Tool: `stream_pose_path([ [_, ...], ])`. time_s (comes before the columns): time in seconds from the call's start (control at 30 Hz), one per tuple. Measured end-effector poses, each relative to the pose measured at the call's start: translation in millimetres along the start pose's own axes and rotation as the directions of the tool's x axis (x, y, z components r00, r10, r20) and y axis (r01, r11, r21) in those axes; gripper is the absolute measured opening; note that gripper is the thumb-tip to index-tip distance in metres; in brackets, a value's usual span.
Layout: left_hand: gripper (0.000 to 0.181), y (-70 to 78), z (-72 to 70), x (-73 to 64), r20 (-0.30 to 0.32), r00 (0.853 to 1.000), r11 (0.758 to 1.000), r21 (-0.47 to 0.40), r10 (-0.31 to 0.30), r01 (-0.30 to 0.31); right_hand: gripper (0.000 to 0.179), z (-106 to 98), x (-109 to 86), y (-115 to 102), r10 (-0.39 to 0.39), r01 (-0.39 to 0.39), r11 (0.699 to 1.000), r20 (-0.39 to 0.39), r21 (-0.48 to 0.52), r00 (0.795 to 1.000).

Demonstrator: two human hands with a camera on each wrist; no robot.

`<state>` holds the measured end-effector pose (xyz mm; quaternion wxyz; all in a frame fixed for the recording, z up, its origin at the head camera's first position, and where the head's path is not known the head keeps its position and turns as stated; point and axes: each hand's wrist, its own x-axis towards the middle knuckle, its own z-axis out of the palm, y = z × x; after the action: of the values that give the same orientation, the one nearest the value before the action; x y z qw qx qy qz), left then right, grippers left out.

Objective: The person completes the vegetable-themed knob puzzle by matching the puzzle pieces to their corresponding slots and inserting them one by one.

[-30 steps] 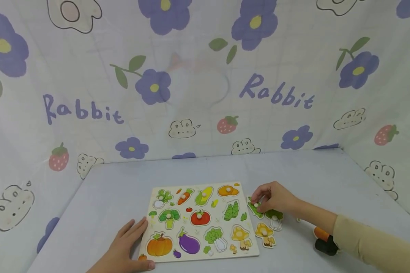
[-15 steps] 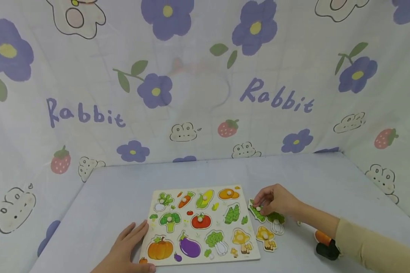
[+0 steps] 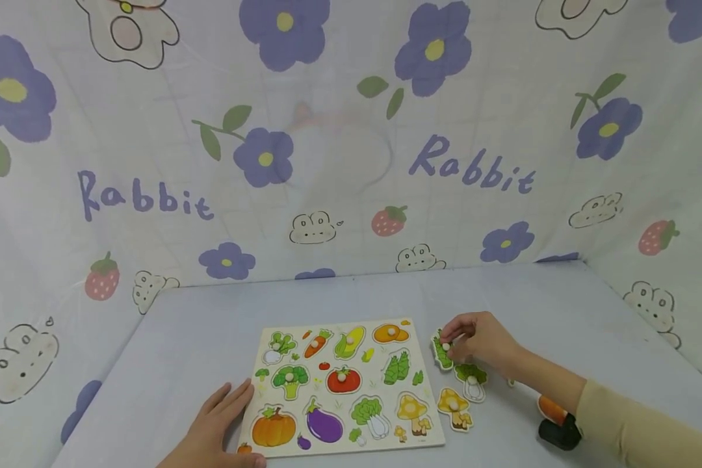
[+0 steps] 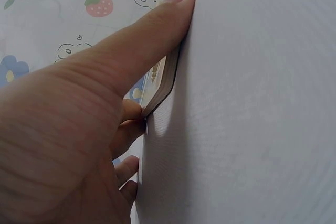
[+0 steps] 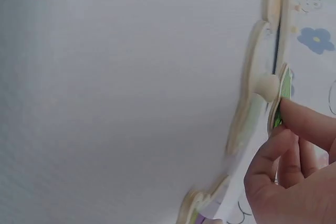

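A left hand (image 3: 213, 429), thumb spread from its fingers, touches one puzzle board (image 3: 335, 447) bearing six knobbed pieces (image 3: 351, 383), just right of which one green piece (image 3: 441, 359), swung straighter since moments ago, long axis running away from the person, is pinched, near one mushroom piece (image 3: 455, 408) and one cabbage piece (image 3: 473, 383), by the right hand's (image 3: 484, 341) thumb and finger.

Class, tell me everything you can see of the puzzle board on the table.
The puzzle board is a pale, thin rectangle, apparently wooden, printed with colourful vegetables. Six large pictures, such as the tomato, bear round knobs; five others, including the pumpkin, show none. It lies picture side up on the table, with loose pieces to its right. The left hand touches its left edge, thumb at the near left corner.
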<state>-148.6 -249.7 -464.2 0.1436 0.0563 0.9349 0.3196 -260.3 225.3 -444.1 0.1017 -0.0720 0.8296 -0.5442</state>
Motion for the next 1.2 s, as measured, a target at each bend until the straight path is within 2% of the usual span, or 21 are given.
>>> stream_pose_path([
  [0.33,0.112,-4.9,-1.3,-1.9,-0.008,0.999,0.999,0.008,0.051,-0.051,0.030,8,-7.1,-20,0.077,-0.068,0.995,-0.126,0.075,0.989],
  [0.43,0.111,-5.8,-0.8,-2.1,-0.011,0.998,0.998,-0.005,0.060,-0.060,0.030,18,-9.3,-26,0.101,-0.086,0.990,-0.130,0.112,0.986],
  [0.67,0.109,-9.8,-1.5,-3.7,-0.036,0.990,0.991,0.018,0.136,-0.135,0.029,49,-10.8,-43,0.150,-0.129,0.979,-0.132,0.156,0.980],
  [0.77,0.109,-8.2,-2.4,-4.2,-0.027,0.993,0.993,0.008,0.119,-0.119,0.028,58,-8.1,-46,0.156,-0.137,0.981,-0.143,0.135,0.977],
  [0.97,0.112,-0.8,-3.2,-3.7,-0.010,0.999,0.999,-0.006,0.036,-0.036,0.029,72,1.6,-41,0.160,-0.144,0.981,-0.127,0.130,0.979],
  [1.2,0.114,2.6,-1.4,-1.1,-0.010,1.000,1.000,0.001,0.008,-0.008,0.030,84,7.7,-38,0.164,-0.151,0.984,-0.150,0.091,0.975],
])
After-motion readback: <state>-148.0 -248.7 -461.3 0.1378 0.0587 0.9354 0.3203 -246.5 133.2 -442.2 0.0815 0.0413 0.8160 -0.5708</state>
